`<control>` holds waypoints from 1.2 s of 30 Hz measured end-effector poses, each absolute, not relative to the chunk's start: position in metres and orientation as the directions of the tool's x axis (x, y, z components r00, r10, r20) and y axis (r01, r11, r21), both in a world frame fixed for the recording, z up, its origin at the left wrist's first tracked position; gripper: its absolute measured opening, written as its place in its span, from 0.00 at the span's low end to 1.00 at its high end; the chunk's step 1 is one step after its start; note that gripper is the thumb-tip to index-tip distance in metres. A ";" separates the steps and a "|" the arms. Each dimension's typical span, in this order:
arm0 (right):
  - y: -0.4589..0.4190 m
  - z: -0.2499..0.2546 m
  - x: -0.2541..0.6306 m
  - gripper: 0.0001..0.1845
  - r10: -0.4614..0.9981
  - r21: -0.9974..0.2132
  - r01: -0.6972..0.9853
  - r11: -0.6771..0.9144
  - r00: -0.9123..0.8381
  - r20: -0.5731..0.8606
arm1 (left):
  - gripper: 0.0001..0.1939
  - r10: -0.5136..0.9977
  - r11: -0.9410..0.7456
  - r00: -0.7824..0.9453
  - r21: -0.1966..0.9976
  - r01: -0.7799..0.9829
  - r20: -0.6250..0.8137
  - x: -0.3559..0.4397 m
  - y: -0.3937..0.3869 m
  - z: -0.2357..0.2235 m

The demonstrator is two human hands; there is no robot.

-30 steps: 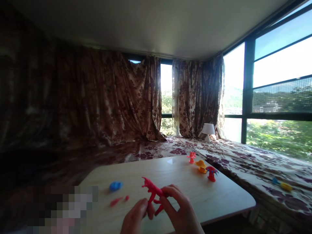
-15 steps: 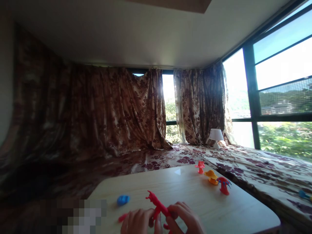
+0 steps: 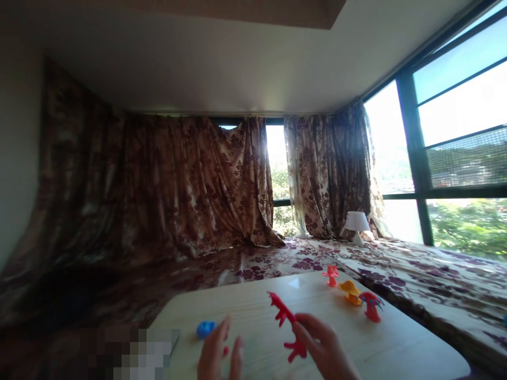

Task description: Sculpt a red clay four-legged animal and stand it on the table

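Blue lump [image 3: 205, 330] beyond left hand [image 3: 213, 356]; yellow figure [image 3: 350, 293] between two red figures [image 3: 372, 309].

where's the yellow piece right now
In the head view, the yellow piece sits toward the right edge of the table, in a row between the pink piece and the red one with blue strands.

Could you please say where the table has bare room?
On the table, there is room between the blue lump and red figure, and right of the right hand, nearer than the three toys. It's crowded among those toys and around the left hand.
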State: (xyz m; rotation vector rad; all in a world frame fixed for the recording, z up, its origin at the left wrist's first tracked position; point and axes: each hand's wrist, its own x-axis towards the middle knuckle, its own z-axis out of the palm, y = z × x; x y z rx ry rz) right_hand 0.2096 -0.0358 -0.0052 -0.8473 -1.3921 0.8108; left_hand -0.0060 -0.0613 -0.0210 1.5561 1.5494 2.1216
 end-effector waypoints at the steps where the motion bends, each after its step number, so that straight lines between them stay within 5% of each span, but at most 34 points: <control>1: -0.027 0.000 0.217 0.30 0.886 -0.887 -0.008 0.463 0.030 0.462 | 0.27 0.662 -0.417 -0.575 0.874 0.252 0.481 -0.016 -0.056 -0.016; 2: -0.019 0.005 0.224 0.31 0.898 -0.898 -0.025 0.439 0.032 0.439 | 0.29 0.741 -0.329 -0.604 0.943 0.057 0.295 -0.025 -0.052 -0.012; 4: -0.006 0.011 0.232 0.32 0.915 -0.914 -0.040 0.404 0.012 0.404 | 0.32 0.768 -0.293 -0.593 0.956 0.007 0.240 -0.037 -0.045 -0.004; 15: 0.001 -0.003 0.203 0.13 0.844 -0.796 0.289 0.532 -0.257 0.471 | 0.23 0.849 -0.293 -0.382 0.926 0.236 0.366 -0.007 -0.043 -0.037; 23: -0.002 0.004 0.204 0.10 0.777 -0.640 0.441 0.629 -0.376 0.504 | 0.19 0.824 -0.411 -0.189 0.793 0.450 0.534 -0.008 -0.029 0.001; 29: 0.009 0.007 0.205 0.11 0.805 -0.730 0.352 0.586 -0.352 0.477 | 0.09 0.856 -0.476 0.090 0.709 0.520 0.509 0.017 -0.017 0.011; 36: 0.038 0.012 0.245 0.16 0.919 -0.903 0.176 0.391 -0.133 0.372 | 0.11 0.918 -0.391 0.127 0.812 0.433 0.374 0.009 -0.009 0.012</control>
